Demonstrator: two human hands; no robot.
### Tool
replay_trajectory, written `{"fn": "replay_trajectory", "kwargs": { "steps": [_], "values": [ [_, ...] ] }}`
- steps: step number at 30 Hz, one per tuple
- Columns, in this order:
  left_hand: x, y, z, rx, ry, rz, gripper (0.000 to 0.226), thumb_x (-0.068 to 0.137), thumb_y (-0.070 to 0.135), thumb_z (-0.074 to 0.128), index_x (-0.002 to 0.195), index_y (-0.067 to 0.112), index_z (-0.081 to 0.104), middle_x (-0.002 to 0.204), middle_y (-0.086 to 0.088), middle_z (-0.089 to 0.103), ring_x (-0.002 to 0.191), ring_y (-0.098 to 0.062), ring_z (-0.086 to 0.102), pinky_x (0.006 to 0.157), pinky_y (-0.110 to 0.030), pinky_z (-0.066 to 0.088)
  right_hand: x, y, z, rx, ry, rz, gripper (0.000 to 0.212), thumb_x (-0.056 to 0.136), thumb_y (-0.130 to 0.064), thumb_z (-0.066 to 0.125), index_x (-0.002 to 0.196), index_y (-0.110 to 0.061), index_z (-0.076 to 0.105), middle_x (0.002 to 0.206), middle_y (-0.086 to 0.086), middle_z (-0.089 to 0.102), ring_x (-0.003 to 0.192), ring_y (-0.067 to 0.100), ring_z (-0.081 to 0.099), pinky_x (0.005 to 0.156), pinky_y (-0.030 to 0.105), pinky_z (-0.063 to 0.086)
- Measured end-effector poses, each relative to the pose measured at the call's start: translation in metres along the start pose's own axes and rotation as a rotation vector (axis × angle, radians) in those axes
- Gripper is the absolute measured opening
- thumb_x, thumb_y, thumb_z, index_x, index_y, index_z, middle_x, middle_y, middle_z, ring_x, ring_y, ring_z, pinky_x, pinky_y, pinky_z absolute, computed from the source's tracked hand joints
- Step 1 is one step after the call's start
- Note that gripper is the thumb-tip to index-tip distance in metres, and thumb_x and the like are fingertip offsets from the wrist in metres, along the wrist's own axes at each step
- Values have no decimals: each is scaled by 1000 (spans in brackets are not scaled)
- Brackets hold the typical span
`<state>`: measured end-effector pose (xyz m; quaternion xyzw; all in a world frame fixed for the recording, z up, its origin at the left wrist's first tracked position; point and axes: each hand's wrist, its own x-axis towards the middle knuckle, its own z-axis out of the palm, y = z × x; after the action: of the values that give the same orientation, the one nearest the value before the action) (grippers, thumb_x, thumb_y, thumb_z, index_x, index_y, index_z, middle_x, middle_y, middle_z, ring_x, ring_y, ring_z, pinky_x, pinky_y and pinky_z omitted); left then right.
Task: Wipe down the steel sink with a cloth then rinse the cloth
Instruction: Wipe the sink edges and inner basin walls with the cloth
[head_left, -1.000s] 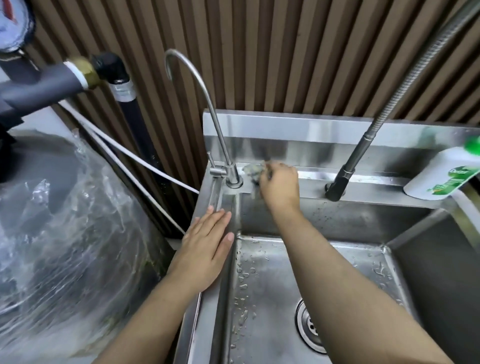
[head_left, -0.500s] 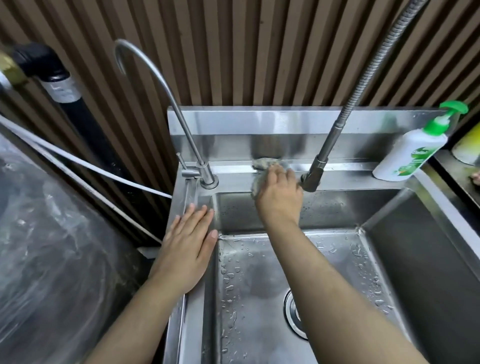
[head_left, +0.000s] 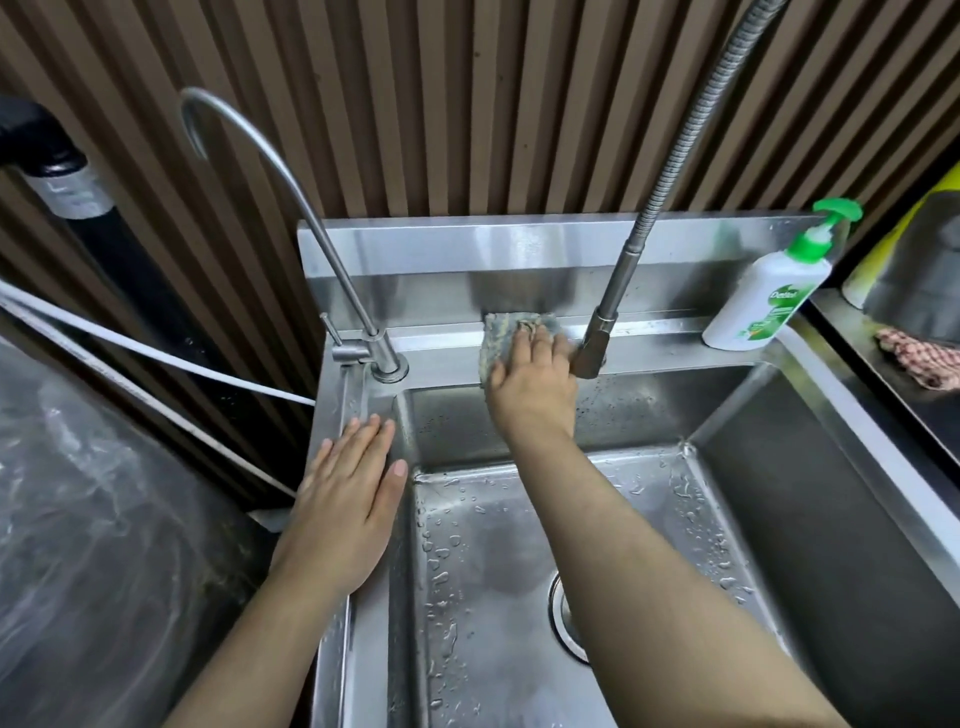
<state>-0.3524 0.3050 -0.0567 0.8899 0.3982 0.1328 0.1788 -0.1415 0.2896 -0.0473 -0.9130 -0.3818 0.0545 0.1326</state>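
Steel sink (head_left: 810, 519) fills the lower right of the frame, its basin floor beaded with water drops and its round drain (head_left: 563, 618) half hidden behind the right forearm near the bottom centre. Nearest on the left, the left hand (head_left: 345, 509) lies flat and open on the sink's left rim, fingers together and pointing toward the top of the frame, holding nothing. To its left, crinkled clear plastic sheeting (head_left: 104, 519) covers the lower left corner.

Further up, in the centre of the frame, the right hand (head_left: 535, 384) presses a grey cloth (head_left: 496, 338) flat against the back ledge of the sink, fingers spread over it; the cloth's far edge touches the foot of the steel backsplash (head_left: 467, 260). The cloth sits between two taps: a thin gooseneck faucet (head_left: 332, 260) to its left, rising from a round base at the ledge's left end, and a spring-hose faucet (head_left: 618, 291) just beside the fingertips on the right.

On the ledge at the right end stands a white pump bottle with a green top (head_left: 769, 296). Beyond the sink's right edge, a red checked rag (head_left: 919, 358) lies on a dark counter. A white hose (head_left: 156, 358) crosses the left side before a black pipe (head_left: 78, 197), and brown ribbed wall panelling (head_left: 467, 104) spans the top.
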Motion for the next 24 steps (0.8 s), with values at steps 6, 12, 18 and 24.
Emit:
{"fn": "replay_trajectory", "kwargs": {
  "steps": [6,12,18,24],
  "values": [
    [0,1,0,-3,6,-1,79,82,59,1,145,19,28,153,7,22,137,3,4,114,-20,-5,-9,0,-4,-29,-1,51,58,98,-32,29,149,-9,14,158,12,10,145,29,3,111,47,25],
    [0,0,0,-27,12,2,77,84,58,3,144,18,30,152,6,26,138,3,8,115,-22,-2,-10,-12,-14,-48,-153,128,64,99,-32,34,148,-4,5,157,15,-1,144,32,-2,104,45,38],
    [-1,-2,0,-46,6,7,77,85,59,5,144,19,31,152,6,27,139,1,10,116,-23,0,18,-23,-28,192,-204,305,67,97,-24,39,150,-10,0,158,8,-13,145,26,-9,105,45,36],
    [-2,-1,-2,-55,17,7,76,84,59,5,144,20,32,151,7,29,138,3,9,113,-19,-4,6,-20,-23,-86,-94,159,54,96,-18,39,144,-2,21,150,23,17,138,37,16,106,43,33]
  ]
}}
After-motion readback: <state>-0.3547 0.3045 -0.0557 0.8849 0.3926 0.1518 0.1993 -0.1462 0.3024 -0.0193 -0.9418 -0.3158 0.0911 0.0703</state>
